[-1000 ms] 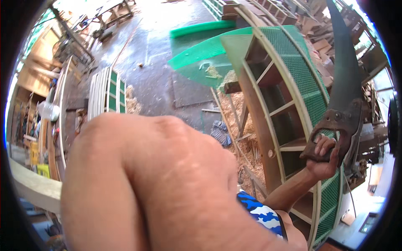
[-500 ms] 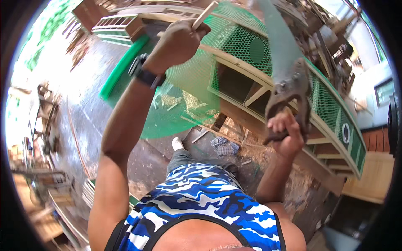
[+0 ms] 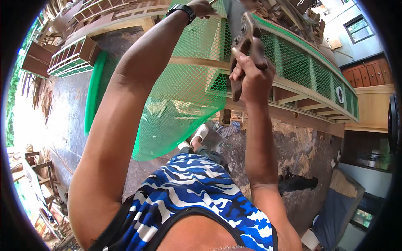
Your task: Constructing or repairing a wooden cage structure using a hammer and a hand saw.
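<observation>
My right hand (image 3: 253,79) is closed round the worn wooden handle of a handsaw (image 3: 247,35). The saw's grey blade points away from me, up to the top edge. My left hand (image 3: 200,7) is at the top, partly cut off, its fingers curled round a thin wooden strip that barely shows. A sheet of green plastic mesh (image 3: 176,113) hangs under the left hand, draped over the near side of a long wooden cage frame (image 3: 293,90). More green mesh covers the frame's right part. The saw is over the frame's left part.
A roll of green mesh (image 3: 95,92) stands at the left by a slatted wooden crate (image 3: 75,56). A checked cloth (image 3: 228,129) lies near my feet. On the floor at the right is a black shape (image 3: 298,183), perhaps an animal. Wood scraps are piled at the back.
My view has shifted. Both hands, with the strip and saw, are farther up the picture; the right hand has also moved left. My feet have shifted, and more of the hanging mesh shows.
</observation>
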`<state>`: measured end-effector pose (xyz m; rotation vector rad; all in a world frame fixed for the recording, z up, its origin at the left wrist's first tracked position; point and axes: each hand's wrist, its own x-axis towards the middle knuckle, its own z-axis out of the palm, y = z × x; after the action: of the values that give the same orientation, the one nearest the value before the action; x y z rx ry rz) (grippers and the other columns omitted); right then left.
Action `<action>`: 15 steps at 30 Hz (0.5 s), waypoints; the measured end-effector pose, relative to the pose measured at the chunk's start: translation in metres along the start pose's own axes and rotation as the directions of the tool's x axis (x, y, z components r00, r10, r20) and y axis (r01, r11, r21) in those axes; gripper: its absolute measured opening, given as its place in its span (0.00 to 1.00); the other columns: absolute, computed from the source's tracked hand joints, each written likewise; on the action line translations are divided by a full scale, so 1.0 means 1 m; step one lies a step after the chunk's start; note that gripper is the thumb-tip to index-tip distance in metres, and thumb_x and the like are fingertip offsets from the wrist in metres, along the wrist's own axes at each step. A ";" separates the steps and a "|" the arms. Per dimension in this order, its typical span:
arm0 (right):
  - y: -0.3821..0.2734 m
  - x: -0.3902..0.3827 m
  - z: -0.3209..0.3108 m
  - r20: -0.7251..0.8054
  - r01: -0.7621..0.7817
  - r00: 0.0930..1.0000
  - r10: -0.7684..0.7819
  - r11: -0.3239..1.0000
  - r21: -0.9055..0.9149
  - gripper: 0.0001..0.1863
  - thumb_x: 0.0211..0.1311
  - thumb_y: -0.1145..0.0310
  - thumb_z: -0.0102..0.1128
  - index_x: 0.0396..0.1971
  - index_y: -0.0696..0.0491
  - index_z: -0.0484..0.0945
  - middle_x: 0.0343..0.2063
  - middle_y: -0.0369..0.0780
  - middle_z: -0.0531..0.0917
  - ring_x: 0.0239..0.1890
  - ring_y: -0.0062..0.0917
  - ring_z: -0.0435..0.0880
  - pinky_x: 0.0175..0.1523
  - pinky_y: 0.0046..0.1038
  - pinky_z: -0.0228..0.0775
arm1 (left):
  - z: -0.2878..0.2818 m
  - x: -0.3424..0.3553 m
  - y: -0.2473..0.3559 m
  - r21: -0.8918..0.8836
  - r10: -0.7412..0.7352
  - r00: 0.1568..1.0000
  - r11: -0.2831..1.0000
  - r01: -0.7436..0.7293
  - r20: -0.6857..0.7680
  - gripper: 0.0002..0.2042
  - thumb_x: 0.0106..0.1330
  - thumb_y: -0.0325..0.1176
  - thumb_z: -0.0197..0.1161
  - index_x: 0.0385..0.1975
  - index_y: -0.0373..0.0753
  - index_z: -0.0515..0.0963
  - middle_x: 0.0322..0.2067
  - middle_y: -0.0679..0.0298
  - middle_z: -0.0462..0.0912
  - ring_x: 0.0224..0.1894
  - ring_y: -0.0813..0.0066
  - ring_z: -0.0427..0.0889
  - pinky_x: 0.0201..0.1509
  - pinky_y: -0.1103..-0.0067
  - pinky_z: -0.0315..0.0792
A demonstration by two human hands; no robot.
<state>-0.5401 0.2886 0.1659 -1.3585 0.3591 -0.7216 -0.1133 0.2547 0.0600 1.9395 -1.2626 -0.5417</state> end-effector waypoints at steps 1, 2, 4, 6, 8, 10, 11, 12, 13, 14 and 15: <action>0.002 0.001 0.001 -0.013 -0.011 1.000 0.010 0.999 -0.033 0.04 0.60 0.76 0.64 0.33 0.59 0.78 0.16 0.33 0.76 0.14 0.15 0.71 0.21 0.23 0.68 | 0.012 -0.001 0.009 0.019 -0.081 0.996 0.996 0.082 -0.042 0.23 0.65 0.56 0.66 0.30 0.38 0.87 0.21 0.65 0.84 0.24 0.75 0.82 0.28 0.74 0.77; 0.005 0.003 -0.007 -0.059 -0.018 0.998 0.013 0.997 -0.077 0.04 0.60 0.76 0.64 0.33 0.59 0.78 0.16 0.33 0.76 0.14 0.15 0.72 0.21 0.23 0.68 | 0.033 0.004 0.041 -0.002 -0.053 0.999 0.999 0.053 -0.002 0.23 0.65 0.56 0.66 0.30 0.38 0.87 0.21 0.65 0.84 0.24 0.75 0.82 0.28 0.74 0.77; 0.005 -0.001 -0.019 -0.123 -0.035 0.992 0.022 0.994 -0.104 0.05 0.60 0.75 0.64 0.33 0.59 0.78 0.16 0.34 0.76 0.14 0.15 0.72 0.20 0.23 0.67 | 0.049 -0.002 0.096 0.226 -0.171 0.985 0.959 0.171 -0.019 0.23 0.62 0.57 0.69 0.27 0.39 0.86 0.21 0.64 0.85 0.23 0.73 0.82 0.27 0.73 0.76; 0.001 -0.005 0.000 -0.049 -0.016 0.999 0.010 0.991 -0.134 0.06 0.60 0.74 0.64 0.34 0.59 0.78 0.16 0.34 0.77 0.14 0.15 0.72 0.20 0.22 0.66 | 0.021 -0.014 0.071 0.205 -0.188 0.981 0.960 0.192 -0.042 0.26 0.60 0.60 0.68 0.28 0.39 0.86 0.22 0.63 0.85 0.23 0.72 0.82 0.29 0.71 0.76; -0.002 -0.010 0.009 -0.038 -0.033 0.999 0.028 0.990 -0.137 0.07 0.60 0.74 0.64 0.36 0.59 0.79 0.16 0.34 0.77 0.14 0.15 0.72 0.20 0.22 0.65 | 0.010 -0.017 0.058 0.346 -0.150 0.988 0.925 0.157 -0.047 0.28 0.62 0.63 0.65 0.28 0.38 0.87 0.22 0.63 0.85 0.24 0.70 0.82 0.31 0.70 0.76; -0.002 -0.018 0.011 -0.034 0.015 0.999 -0.023 0.978 -0.207 0.08 0.59 0.73 0.64 0.38 0.58 0.79 0.16 0.33 0.77 0.14 0.14 0.72 0.20 0.22 0.65 | 0.008 -0.015 0.052 0.395 -0.105 0.994 0.912 0.110 -0.033 0.29 0.62 0.64 0.64 0.28 0.39 0.87 0.22 0.63 0.85 0.25 0.70 0.82 0.32 0.70 0.76; -0.002 -0.023 0.010 -0.043 0.014 0.999 -0.024 0.979 -0.205 0.08 0.59 0.73 0.64 0.38 0.58 0.79 0.16 0.33 0.77 0.14 0.14 0.72 0.20 0.22 0.65 | 0.008 -0.015 0.050 0.438 -0.057 0.998 0.897 0.060 -0.019 0.29 0.63 0.65 0.62 0.28 0.39 0.87 0.22 0.63 0.85 0.25 0.70 0.82 0.33 0.69 0.76; -0.002 -0.030 0.004 -0.058 0.038 0.997 -0.054 0.968 -0.249 0.09 0.59 0.74 0.65 0.40 0.58 0.80 0.16 0.32 0.76 0.14 0.14 0.72 0.21 0.22 0.65 | 0.011 -0.013 0.059 0.437 -0.042 0.999 0.899 0.037 0.000 0.29 0.63 0.65 0.62 0.28 0.39 0.87 0.22 0.63 0.85 0.25 0.70 0.82 0.33 0.69 0.76; -0.003 -0.038 -0.002 -0.075 0.059 0.994 -0.084 0.954 -0.295 0.11 0.59 0.75 0.65 0.42 0.58 0.80 0.16 0.32 0.76 0.15 0.14 0.72 0.21 0.21 0.65 | 0.014 -0.013 0.067 0.385 -0.050 0.996 0.923 0.018 0.073 0.30 0.63 0.66 0.62 0.28 0.39 0.87 0.22 0.63 0.85 0.26 0.70 0.82 0.33 0.70 0.76; -0.005 -0.048 -0.004 -0.084 0.082 0.990 -0.116 0.938 -0.338 0.12 0.59 0.75 0.66 0.44 0.58 0.80 0.16 0.31 0.76 0.15 0.14 0.72 0.21 0.21 0.65 | 0.014 -0.015 0.078 0.333 -0.055 0.989 0.943 0.006 0.140 0.30 0.63 0.66 0.61 0.29 0.39 0.87 0.23 0.63 0.85 0.26 0.70 0.82 0.33 0.70 0.76; -0.004 -0.061 0.002 -0.134 0.048 0.988 -0.082 0.969 -0.240 0.14 0.59 0.78 0.66 0.46 0.59 0.80 0.16 0.31 0.75 0.16 0.12 0.71 0.23 0.20 0.64 | 0.010 -0.019 0.075 0.340 -0.060 0.988 0.941 0.009 0.140 0.30 0.63 0.66 0.61 0.29 0.39 0.87 0.23 0.63 0.85 0.26 0.70 0.82 0.33 0.70 0.76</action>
<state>-0.5846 0.3299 0.1597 -1.5532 0.5298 -0.8546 -0.1724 0.2504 0.1108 2.2422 -1.4983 -0.5214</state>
